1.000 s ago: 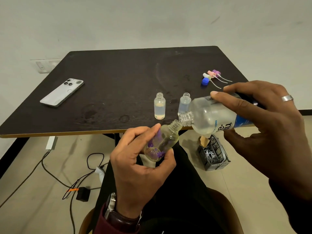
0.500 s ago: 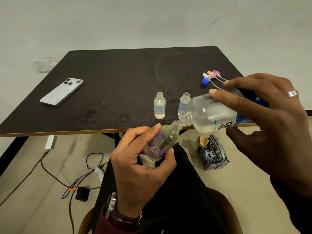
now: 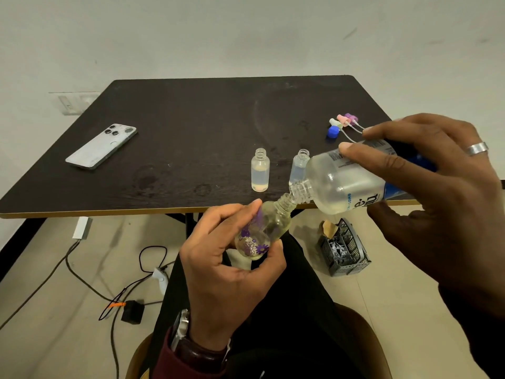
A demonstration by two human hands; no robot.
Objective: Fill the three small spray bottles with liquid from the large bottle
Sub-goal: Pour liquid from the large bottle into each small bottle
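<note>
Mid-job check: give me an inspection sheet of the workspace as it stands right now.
Surface: dark table, smudged.
Job's things: large bottle tipped, its mouth at the neck of the flowered small bottle, both held in front of the table edge; two uncapped small bottles upright on the table, each holding liquid; spray tops and blue cap lie at the far right.
Clutter: phone on the table's left.
Hands: left hand grips the flowered bottle; right hand grips the large bottle.
Cables: black cables and adapter on the floor.
Surroundings: small bin on the floor, plain wall.
</note>
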